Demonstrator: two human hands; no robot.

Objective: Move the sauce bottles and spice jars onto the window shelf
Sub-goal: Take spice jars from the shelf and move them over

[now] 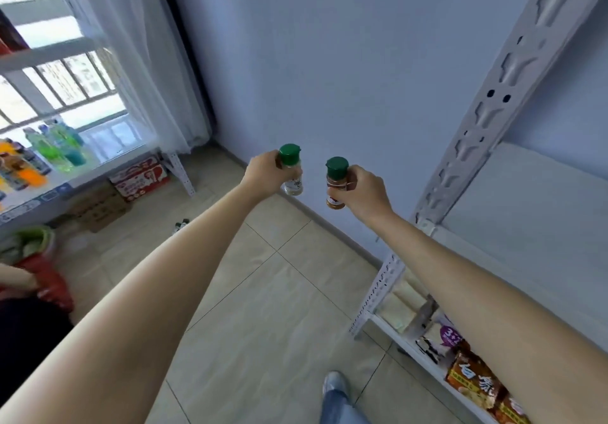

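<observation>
Above floor: two hand-held spice jars (291, 170) (336, 181)

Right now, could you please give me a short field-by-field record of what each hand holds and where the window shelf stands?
left hand: grips a green-capped spice jar with pale contents, upright
right hand: grips a green-capped spice jar with orange-brown contents, upright
jars: apart, held in the air above the beige tiled floor
window shelf: to the left, already carrying colourful drink bottles
white metal rack: to the right, snack packets on its lower level
task state: neither jar on the shelf yet
</observation>
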